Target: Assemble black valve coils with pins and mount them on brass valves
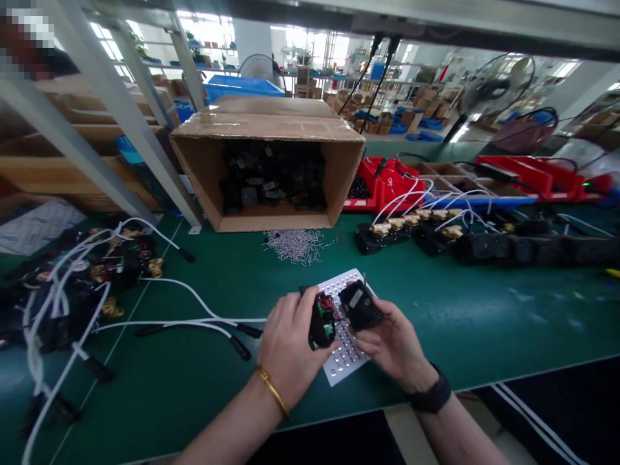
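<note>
left hand [292,326] grips an open black housing [316,330] with green circuit board [328,330]; right hand [397,339] pinches a black cover [359,309] beside it, over a white dotted sheet [346,357]

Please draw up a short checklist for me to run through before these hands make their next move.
1. Left hand has the open black case: ok, held from its outer side.
2. Right hand has the other black part: ok, held near its edge.
3. Case and part brought together: not ok, they are held apart.
4. Red wires clear of the case's rim: cannot tell, too small.
5. Small metal pieces in sight: ok, heaped in front of the cardboard box.
</note>
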`<action>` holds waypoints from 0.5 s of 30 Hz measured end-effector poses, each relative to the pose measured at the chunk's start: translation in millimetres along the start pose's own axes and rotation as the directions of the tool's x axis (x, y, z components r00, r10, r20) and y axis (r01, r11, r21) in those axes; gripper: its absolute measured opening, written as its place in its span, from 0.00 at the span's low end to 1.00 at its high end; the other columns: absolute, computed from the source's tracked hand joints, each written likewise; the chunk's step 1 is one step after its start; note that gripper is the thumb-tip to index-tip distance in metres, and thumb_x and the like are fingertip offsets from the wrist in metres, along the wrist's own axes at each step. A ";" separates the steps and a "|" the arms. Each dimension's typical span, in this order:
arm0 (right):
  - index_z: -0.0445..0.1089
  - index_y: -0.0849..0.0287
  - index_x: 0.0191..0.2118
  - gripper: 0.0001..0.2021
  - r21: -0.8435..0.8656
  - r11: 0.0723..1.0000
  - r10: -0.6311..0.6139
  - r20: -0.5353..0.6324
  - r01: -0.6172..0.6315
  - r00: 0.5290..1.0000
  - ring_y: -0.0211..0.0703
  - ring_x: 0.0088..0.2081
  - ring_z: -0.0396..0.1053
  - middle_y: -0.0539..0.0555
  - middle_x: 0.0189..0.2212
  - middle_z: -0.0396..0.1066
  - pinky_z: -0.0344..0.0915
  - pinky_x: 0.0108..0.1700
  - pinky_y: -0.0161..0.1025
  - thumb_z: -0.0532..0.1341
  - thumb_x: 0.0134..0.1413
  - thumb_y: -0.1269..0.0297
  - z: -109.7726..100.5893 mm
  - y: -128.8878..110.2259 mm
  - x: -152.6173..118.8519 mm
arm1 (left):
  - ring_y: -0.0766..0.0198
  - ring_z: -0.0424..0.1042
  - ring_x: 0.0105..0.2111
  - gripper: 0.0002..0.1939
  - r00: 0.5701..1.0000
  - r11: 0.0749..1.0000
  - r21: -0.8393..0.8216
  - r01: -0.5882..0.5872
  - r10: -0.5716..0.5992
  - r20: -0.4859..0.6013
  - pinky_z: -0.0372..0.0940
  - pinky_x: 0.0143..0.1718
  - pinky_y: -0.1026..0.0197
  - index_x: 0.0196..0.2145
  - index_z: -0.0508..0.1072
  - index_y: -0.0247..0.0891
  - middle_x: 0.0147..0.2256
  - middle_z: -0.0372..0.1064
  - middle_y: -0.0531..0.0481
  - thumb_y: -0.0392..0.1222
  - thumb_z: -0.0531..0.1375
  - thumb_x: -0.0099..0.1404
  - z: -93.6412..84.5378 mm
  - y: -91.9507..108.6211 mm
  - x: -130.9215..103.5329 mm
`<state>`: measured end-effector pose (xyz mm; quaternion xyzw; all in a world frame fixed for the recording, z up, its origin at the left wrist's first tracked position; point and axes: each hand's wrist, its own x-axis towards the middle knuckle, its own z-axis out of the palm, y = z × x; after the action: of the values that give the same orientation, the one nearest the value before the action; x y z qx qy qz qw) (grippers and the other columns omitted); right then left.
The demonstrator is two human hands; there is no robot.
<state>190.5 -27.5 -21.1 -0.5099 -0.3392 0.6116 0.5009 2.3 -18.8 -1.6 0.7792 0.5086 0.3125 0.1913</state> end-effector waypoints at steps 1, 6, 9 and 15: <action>0.63 0.53 0.43 0.14 0.133 0.990 0.048 0.033 -0.052 0.998 0.28 0.13 0.42 0.47 0.24 0.61 0.43 0.15 0.28 0.52 0.52 0.53 6.0 4.0 -2.1 | 0.49 0.63 0.42 0.36 1.000 0.999 0.049 -0.015 0.014 0.021 0.61 0.44 0.48 0.53 0.58 0.43 0.42 0.64 0.45 0.44 0.67 0.47 2.2 1.9 -0.2; 0.56 0.48 0.51 0.19 0.183 0.982 0.022 0.154 -0.051 0.988 0.27 0.14 0.43 0.46 0.26 0.62 0.43 0.14 0.26 0.56 0.55 0.52 27.2 18.2 -4.8 | 0.50 0.63 0.42 0.37 0.993 0.978 0.206 -0.022 -0.003 0.121 0.62 0.44 0.48 0.54 0.57 0.39 0.43 0.64 0.44 0.40 0.66 0.48 8.8 4.8 1.4; 0.56 0.51 0.53 0.19 -0.043 0.985 -0.155 0.180 0.165 0.972 0.38 0.30 0.64 0.52 0.40 0.65 0.64 0.30 0.34 0.53 0.58 0.52 29.3 8.6 -7.9 | 0.52 0.65 0.42 0.36 0.994 0.982 0.188 -0.026 0.005 0.112 0.64 0.44 0.51 0.52 0.58 0.39 0.42 0.65 0.45 0.41 0.67 0.47 6.6 1.3 1.5; 0.54 0.58 0.56 0.21 -0.494 0.750 -0.346 0.273 0.440 0.897 0.47 0.46 0.61 0.57 0.46 0.63 0.57 0.50 0.44 0.51 0.58 0.59 32.9 -14.0 -21.8 | 0.54 0.69 0.39 0.31 0.975 0.960 0.175 -0.220 0.220 0.016 0.67 0.38 0.57 0.54 0.58 0.42 0.41 0.68 0.46 0.44 0.61 0.53 21.0 -34.1 -7.7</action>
<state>162.1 -41.5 6.3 -0.4955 -0.6384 0.4098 0.4231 -8.6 -11.4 -40.2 0.8440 0.4447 0.2874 0.0850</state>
